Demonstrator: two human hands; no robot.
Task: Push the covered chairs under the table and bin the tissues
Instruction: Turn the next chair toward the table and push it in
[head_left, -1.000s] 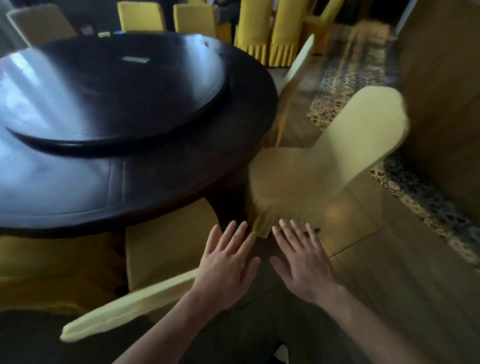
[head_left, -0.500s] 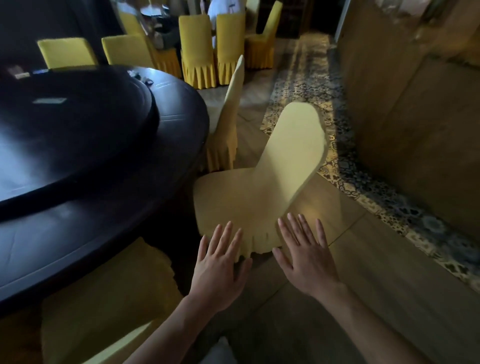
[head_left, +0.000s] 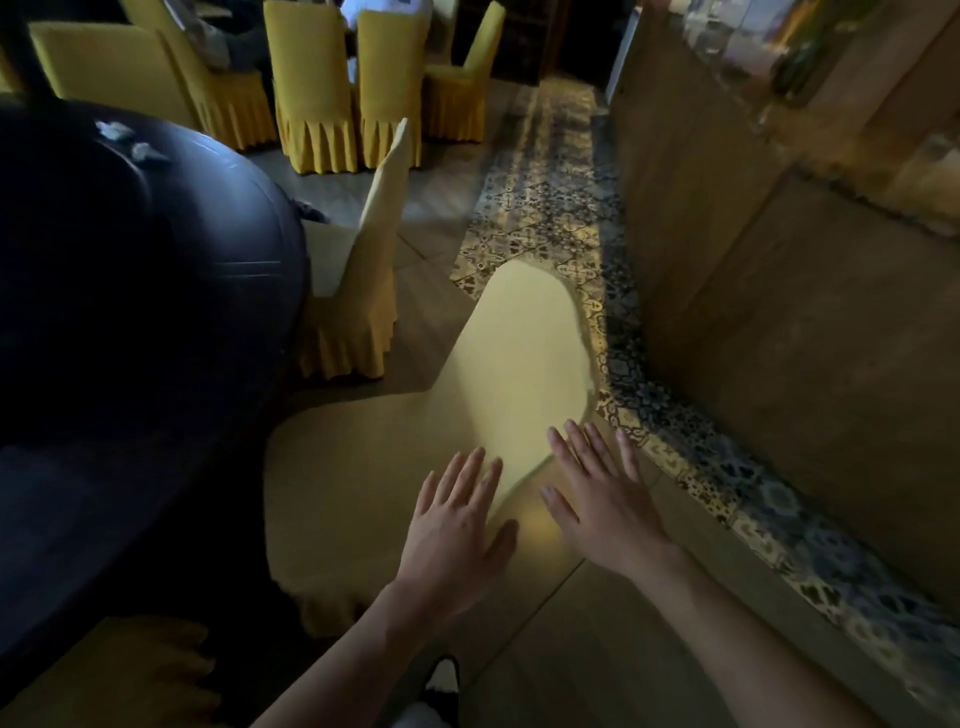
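A yellow-covered chair (head_left: 395, 457) stands pulled out from the dark round table (head_left: 130, 322), its backrest leaning toward the right. My left hand (head_left: 457, 525) is spread flat over the near corner of that backrest. My right hand (head_left: 608, 493) hovers open just right of the backrest's edge, above the floor. A second covered chair (head_left: 358, 291) stands farther along the table's rim, partly under it. Two crumpled white tissues (head_left: 127, 139) lie on the far part of the tabletop. Another yellow cover (head_left: 119, 670) shows at the bottom left.
A wooden wall panel (head_left: 779, 291) runs along the right, bordered by a patterned tile strip (head_left: 670, 415) in the floor. Several more yellow-covered chairs (head_left: 332, 88) stand around another table at the back. My shoe (head_left: 441, 680) shows at the bottom.
The view has swung right and forward along the table. Both open hands have come up from the seat's front skirt to the chair's backrest, and the tissues have come into sight.
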